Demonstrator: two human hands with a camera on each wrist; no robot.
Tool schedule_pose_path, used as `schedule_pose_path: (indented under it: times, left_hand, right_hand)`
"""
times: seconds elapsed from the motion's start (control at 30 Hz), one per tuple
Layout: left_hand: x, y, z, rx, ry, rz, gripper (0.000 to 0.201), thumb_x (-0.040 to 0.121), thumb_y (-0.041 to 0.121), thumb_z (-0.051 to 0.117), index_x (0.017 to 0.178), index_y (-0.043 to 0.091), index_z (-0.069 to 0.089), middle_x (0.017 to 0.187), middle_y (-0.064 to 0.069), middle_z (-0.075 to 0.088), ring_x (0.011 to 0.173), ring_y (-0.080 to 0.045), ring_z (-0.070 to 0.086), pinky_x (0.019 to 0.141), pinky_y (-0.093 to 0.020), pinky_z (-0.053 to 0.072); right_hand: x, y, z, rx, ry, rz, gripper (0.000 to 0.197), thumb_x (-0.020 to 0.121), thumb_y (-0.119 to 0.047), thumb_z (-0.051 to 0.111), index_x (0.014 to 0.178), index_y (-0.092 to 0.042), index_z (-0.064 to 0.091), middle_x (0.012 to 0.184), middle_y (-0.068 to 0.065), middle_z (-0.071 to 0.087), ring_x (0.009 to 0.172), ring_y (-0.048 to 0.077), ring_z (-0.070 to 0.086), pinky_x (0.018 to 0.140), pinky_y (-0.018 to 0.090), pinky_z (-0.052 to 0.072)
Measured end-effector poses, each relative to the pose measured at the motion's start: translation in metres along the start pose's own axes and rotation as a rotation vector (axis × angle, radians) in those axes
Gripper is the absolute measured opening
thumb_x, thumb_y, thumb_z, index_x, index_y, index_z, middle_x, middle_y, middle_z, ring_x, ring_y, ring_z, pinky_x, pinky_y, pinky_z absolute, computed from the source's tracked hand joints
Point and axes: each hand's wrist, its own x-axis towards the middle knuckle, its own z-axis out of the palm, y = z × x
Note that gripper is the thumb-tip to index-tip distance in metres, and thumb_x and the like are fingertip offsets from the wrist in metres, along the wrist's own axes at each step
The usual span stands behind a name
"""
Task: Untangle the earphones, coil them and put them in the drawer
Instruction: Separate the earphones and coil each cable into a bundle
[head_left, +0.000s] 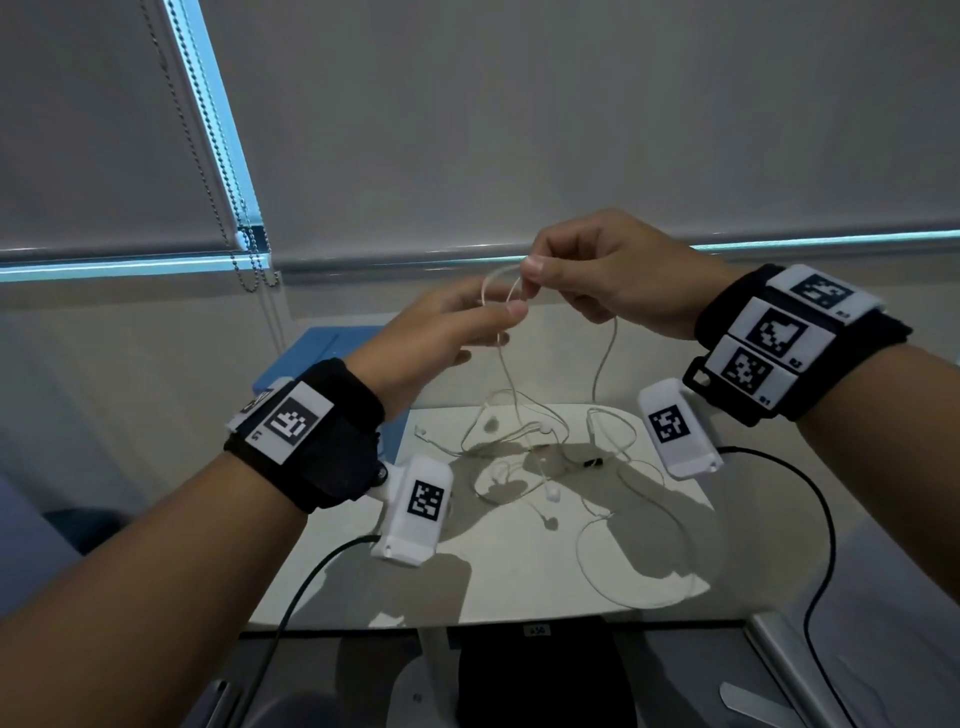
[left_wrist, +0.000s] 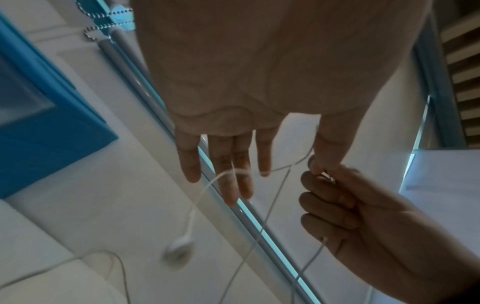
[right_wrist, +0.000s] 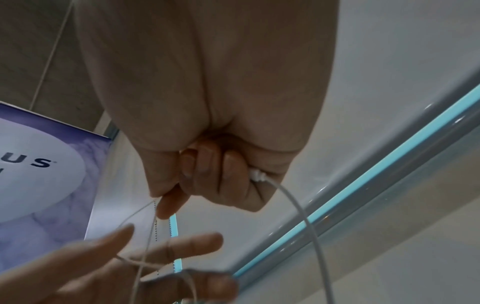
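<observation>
Right hand (head_left: 618, 270): up over the far edge of the table (head_left: 363, 587). Thumb & pointer pinch the thin white wire of the earphones (head_left: 524, 452). The other fingers (right_wrist: 207, 164) are curled in tight, & the right wrist view shows a white plug end tucked in by them.

Left hand (head_left: 441, 327): just beside the right hand, thumb tips nearly touching. Fingers (left_wrist: 228, 174) are straight & spread. The wire lies over them in a loop & the thumb presses on it. Can't tell if it is a real pinch.

Earphones: part is up in the air betw. both hands, as a small loop. From there wires hang down to the table. The rest lies in a messy tangle in the middle of the table, nearer the far edge. One white bud (head_left: 553, 493) lies near the middle, another small bud (head_left: 420, 430) near the far left corner. One long loop of wire runs toward the near right corner.

Blue box (head_left: 306, 353): past the far left corner of the table.

Blind chain (head_left: 228, 171): hangs by the window, far left.

Wrist bands: black, w/ white tags, one on each arm.
</observation>
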Motion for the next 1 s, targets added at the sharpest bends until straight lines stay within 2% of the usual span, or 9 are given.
schedule_pose_path:
  times: [0.1,0.2,0.33,0.43,0.5,0.6,0.73,0.9,1.0]
  left_hand:
    - [0.0,0.004,-0.001,-0.092,-0.021,0.066,0.03,0.098,0.041,0.059,0.116,0.019,0.07,0.118,-0.001,0.074,0.114,-0.015,0.067,0.106,-0.042,0.041]
    - [0.001,0.006,0.001,-0.178,-0.035,0.063,0.033,0.104,0.03,0.054,0.119,0.003,0.067,0.086,-0.007,0.073,0.094,-0.022,0.071,0.099,-0.038,0.05]
    - [0.001,0.003,0.007,-0.169,-0.028,0.057,0.028,0.105,0.026,0.053,0.105,0.004,0.071,0.065,0.004,0.049,0.066,-0.016,0.057,0.091,-0.039,0.055]
    - [0.0,0.004,0.006,-0.177,0.013,0.064,0.029,0.108,0.022,0.047,0.094,0.007,0.068,0.063,0.006,0.04,0.057,-0.011,0.047,0.082,-0.037,0.057]
    - [-0.001,0.006,0.003,-0.194,0.06,0.048,0.028,0.108,0.021,0.045,0.092,0.009,0.065,0.062,0.006,0.042,0.053,-0.011,0.043,0.07,-0.029,0.055]
    - [-0.002,0.006,0.0,-0.18,0.066,0.028,0.029,0.108,0.024,0.045,0.092,0.009,0.064,0.064,0.002,0.035,0.054,-0.014,0.031,0.056,-0.024,0.041]
    - [-0.006,0.002,0.002,-0.223,-0.014,0.038,0.036,0.109,0.028,0.043,0.078,0.015,0.055,0.062,0.004,0.021,0.059,-0.018,0.012,0.053,-0.03,0.014]
    - [-0.01,-0.003,-0.004,-0.292,-0.015,0.029,0.037,0.109,0.026,0.041,0.075,0.016,0.051,0.062,0.004,0.019,0.056,-0.015,0.012,0.054,-0.031,0.013]
    - [-0.013,-0.008,-0.005,-0.369,-0.025,0.005,0.037,0.109,0.022,0.04,0.075,0.016,0.052,0.06,0.005,0.021,0.05,-0.01,0.017,0.047,-0.023,0.018]
  right_hand:
    - [-0.001,-0.001,0.002,-0.031,-0.011,0.022,0.027,0.103,-0.024,0.058,0.09,-0.003,0.07,0.053,-0.01,0.047,0.05,0.012,0.035,0.048,0.025,0.032]
    - [0.001,-0.001,0.005,0.065,0.002,0.068,0.029,0.102,-0.018,0.059,0.088,0.006,0.068,0.057,-0.001,0.042,0.052,0.015,0.034,0.05,0.027,0.029]
    - [0.004,-0.006,0.005,0.147,0.031,0.083,0.015,0.085,-0.005,0.054,0.082,-0.002,0.068,0.064,0.011,0.053,0.057,0.019,0.043,0.053,0.028,0.032]
    - [0.002,-0.004,0.003,0.062,0.027,0.098,0.013,0.092,0.007,0.054,0.089,0.003,0.066,0.068,0.015,0.063,0.054,0.016,0.047,0.052,0.025,0.036]
    - [-0.001,-0.001,0.002,-0.037,0.024,0.1,0.014,0.098,-0.004,0.061,0.09,0.002,0.07,0.07,0.012,0.067,0.054,0.014,0.048,0.053,0.024,0.038]
    - [-0.006,-0.001,0.004,-0.127,0.028,0.068,0.022,0.102,-0.019,0.06,0.092,-0.008,0.077,0.064,-0.003,0.062,0.056,0.009,0.045,0.057,0.023,0.039]
    - [-0.006,-0.005,0.007,-0.163,0.118,0.008,0.026,0.104,-0.017,0.055,0.095,-0.003,0.074,0.048,-0.023,0.05,0.051,-0.005,0.049,0.057,0.008,0.034]
    - [0.003,0.012,0.0,-0.156,0.326,0.067,0.027,0.101,-0.024,0.059,0.084,-0.011,0.076,0.054,-0.017,0.048,0.05,-0.001,0.043,0.059,0.022,0.031]
    - [0.006,0.029,-0.003,-0.184,0.435,0.106,0.027,0.096,-0.03,0.061,0.078,-0.018,0.076,0.067,0.007,0.055,0.066,0.014,0.047,0.066,0.033,0.039]
